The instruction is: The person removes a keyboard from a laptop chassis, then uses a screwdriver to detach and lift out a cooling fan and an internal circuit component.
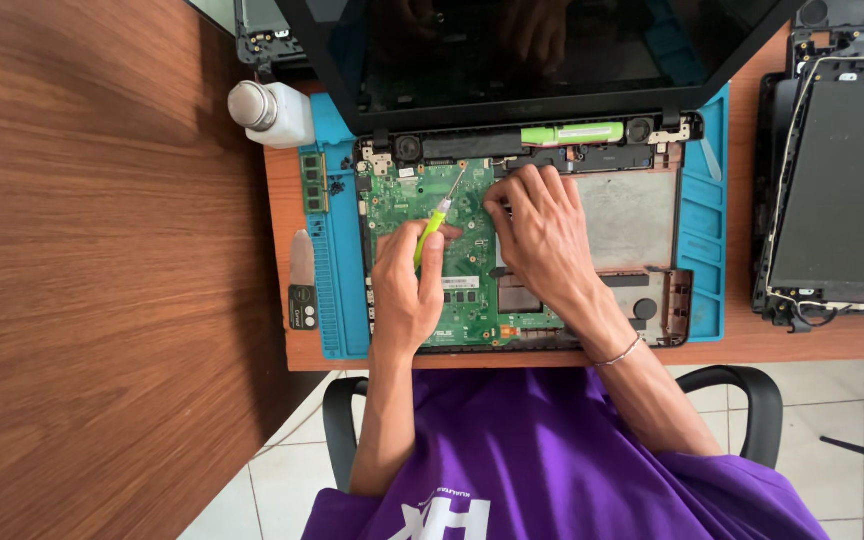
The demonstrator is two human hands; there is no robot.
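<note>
Wooden desk surface [802,345] carries a blue silicone repair mat [337,300], on which an opened black laptop base [632,215] exposes its green circuit board [472,265]. Over the board's left part, the left hand [404,290] is clenched around a slim green-handled screwdriver [437,220]; its long axis slants, tip pointing far and right onto the board. Just beside it, the right hand [544,235] grasps nothing, fingertips pressing the board's far edge.
</note>
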